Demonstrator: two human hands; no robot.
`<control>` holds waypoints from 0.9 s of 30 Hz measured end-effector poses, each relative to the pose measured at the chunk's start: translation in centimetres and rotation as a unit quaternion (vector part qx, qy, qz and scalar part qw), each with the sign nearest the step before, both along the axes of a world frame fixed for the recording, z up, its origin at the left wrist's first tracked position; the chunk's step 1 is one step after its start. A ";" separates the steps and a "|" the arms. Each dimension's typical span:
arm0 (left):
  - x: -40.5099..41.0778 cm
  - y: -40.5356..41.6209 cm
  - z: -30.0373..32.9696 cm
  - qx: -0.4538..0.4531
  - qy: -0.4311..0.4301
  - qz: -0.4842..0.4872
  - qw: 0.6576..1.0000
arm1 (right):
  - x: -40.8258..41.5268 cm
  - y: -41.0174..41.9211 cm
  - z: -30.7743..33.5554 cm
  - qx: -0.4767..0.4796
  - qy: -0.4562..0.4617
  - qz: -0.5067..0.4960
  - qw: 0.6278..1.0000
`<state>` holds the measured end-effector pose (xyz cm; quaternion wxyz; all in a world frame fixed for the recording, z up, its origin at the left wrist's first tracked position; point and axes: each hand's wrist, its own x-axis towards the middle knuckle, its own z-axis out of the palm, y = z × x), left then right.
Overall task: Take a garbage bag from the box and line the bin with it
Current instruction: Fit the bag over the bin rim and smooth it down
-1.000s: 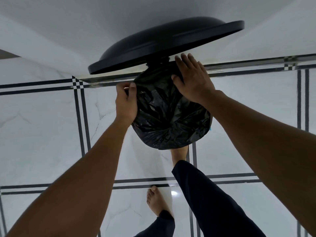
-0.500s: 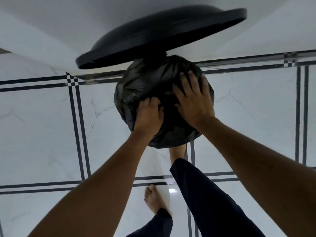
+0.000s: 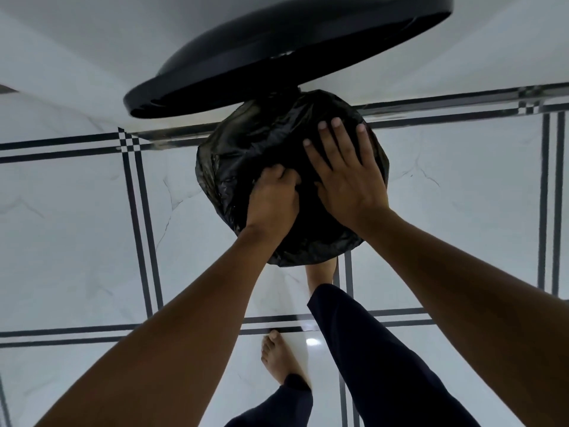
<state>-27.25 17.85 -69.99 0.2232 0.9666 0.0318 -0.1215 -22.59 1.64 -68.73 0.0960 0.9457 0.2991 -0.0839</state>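
Now black garbage bag (image 3: 246,155) under both hands, left hand (image 3: 272,203) pinching its plastic, right hand (image 3: 348,177) spread flat on top

We stand on a glossy white marble-veined floor (image 3: 77,241) crossed by paired dark inlay lines (image 3: 141,229), with a small light glare (image 3: 313,342) near our feet.

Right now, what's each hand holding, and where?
Left hand grips a fold of the black garbage bag over the bin. Right hand lies flat on it, gripping nothing.
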 end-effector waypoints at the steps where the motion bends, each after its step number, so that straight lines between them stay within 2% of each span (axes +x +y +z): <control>1: 0.2 -0.3 -0.1 -0.020 0.040 0.001 0.999 | 0.1 -0.2 -0.1 -0.003 0.005 0.003 1.000; 5: 1.4 -0.5 -2.5 -0.016 0.174 -0.013 0.984 | 0.5 -0.8 -0.3 -0.039 0.014 0.005 0.999; 9: 3.3 -0.4 -4.4 0.078 0.354 -0.110 0.926 | 0.5 -0.9 -1.0 -0.092 0.007 0.031 0.995; 11: 3.8 -0.1 -5.0 0.095 0.376 -0.124 0.913 | 0.5 -1.0 -1.3 -0.104 0.003 0.041 0.994; 13: 3.9 0.2 -5.8 0.084 0.403 -0.095 0.907 | 0.5 -1.1 -1.6 -0.112 0.006 0.043 0.993; 15: 3.7 0.3 -6.4 0.084 0.397 -0.052 0.912 | 0.5 -1.1 -1.7 -0.113 0.018 0.036 0.993; 16: 3.5 0.2 -6.6 0.099 0.359 -0.043 0.927 | 0.5 -1.0 -1.7 -0.108 0.022 0.031 0.993; 18: 3.0 -0.4 -6.8 0.111 0.228 -0.031 0.967 | 0.5 -0.8 -1.4 -0.092 0.026 0.020 0.995; 20: 3.0 -1.1 -6.3 0.071 0.145 -0.017 0.987 | 0.5 -0.8 -1.1 -0.080 0.020 0.012 0.997; 21: 3.2 -1.7 -5.9 0.041 0.132 -0.012 0.990 | 0.6 -0.8 -1.0 -0.073 0.016 0.009 0.997; 23: 3.6 -2.7 -5.5 0.001 0.188 -0.012 0.982 | 0.7 -0.9 -0.8 -0.058 0.013 0.000 0.998; 27: 4.5 -4.3 -8.9 0.066 0.325 -0.060 0.941 | 0.6 -1.1 -1.1 -0.043 0.009 0.001 0.999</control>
